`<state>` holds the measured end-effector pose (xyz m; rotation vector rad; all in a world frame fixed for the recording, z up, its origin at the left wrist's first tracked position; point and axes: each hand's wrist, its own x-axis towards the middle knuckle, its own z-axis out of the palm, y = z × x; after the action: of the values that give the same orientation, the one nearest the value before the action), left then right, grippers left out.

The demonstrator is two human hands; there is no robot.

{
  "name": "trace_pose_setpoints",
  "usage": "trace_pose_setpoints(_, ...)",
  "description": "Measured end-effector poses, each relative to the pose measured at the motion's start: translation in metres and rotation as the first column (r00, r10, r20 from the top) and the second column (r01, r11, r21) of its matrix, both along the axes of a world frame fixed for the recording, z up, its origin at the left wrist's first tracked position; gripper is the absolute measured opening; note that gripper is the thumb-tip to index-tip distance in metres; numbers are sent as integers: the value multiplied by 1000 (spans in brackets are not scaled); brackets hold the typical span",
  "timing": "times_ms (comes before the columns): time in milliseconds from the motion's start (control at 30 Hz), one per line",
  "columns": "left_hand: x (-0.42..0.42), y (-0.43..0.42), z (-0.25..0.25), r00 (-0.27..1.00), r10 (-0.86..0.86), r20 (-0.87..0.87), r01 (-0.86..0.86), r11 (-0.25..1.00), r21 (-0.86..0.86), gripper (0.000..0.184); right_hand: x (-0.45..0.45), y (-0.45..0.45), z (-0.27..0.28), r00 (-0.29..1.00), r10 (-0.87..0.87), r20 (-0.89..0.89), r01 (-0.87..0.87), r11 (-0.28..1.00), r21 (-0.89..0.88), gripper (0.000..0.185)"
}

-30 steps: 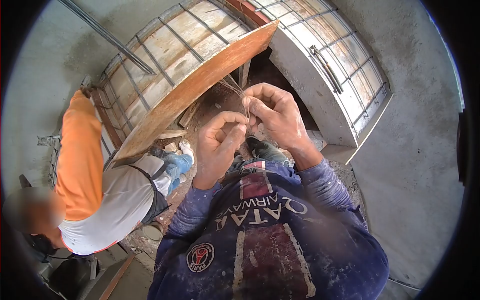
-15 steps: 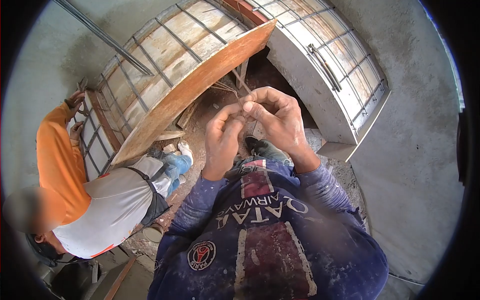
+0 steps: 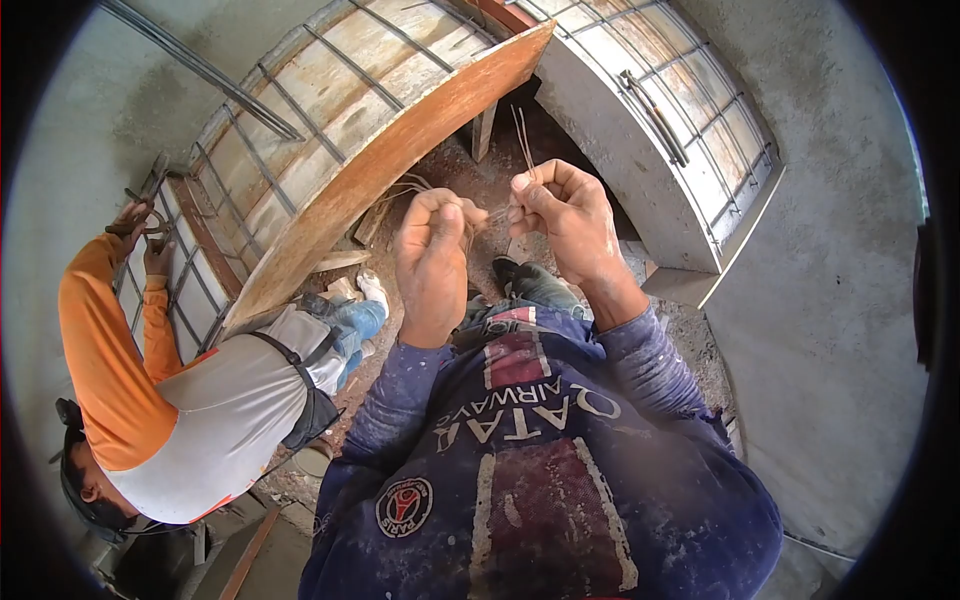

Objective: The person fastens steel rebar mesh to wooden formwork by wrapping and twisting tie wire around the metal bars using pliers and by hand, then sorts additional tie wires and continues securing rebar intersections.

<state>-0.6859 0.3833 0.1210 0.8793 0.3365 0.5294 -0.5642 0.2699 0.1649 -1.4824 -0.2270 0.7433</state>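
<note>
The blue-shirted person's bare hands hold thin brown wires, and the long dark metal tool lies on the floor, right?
Not the floor: the head view shows the long dark metal tool lying on the grey steel-rod grid. The left hand and right hand do hold thin brown wires.

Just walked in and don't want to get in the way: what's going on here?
The person wearing the camera has thin wire strands pinched in the right hand and others in the left hand, the hands slightly apart in front of the body. To the left, a co-worker in orange and white has both arms stretched forward. A tool lies on the metal bars at the right.
</note>
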Motion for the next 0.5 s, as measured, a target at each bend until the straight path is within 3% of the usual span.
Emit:
trace_pose_setpoints(67, 0, 3, 0, 986, 91, 141, -59, 975, -216, 13, 4, 0, -1, 999, -32, -20, 32, 999, 33, 18)
trace_pose_setpoints(100, 0, 4, 1, 986, 90, 140, -59, 975, -214, 13, 7, -2, -2, 999, -22, -24, 24, 998, 56, 18)
trace_pose_setpoints(200, -2, 6, 14, 997, -27, 72, 37, 990, -139, 23, 9, -3, 4, 1000, -3, -7, 3, 998, 62, 18)
trace_pose_setpoints(267, -4, 6, 25, 976, -90, -198, 120, 982, 145, 35, 9, -2, 10, 1000, 11, 12, -12, 999, 47, 18)
trace_pose_setpoints(400, -6, 7, 37, 991, -31, -131, 57, 979, 197, 43, 7, -1, 18, 998, 22, 55, -25, 998, 60, 15)
trace_pose_setpoints(500, -12, 9, 46, 973, -56, -223, 121, 950, 287, 41, 6, -3, 23, 997, 34, 73, -41, 994, 102, 14)
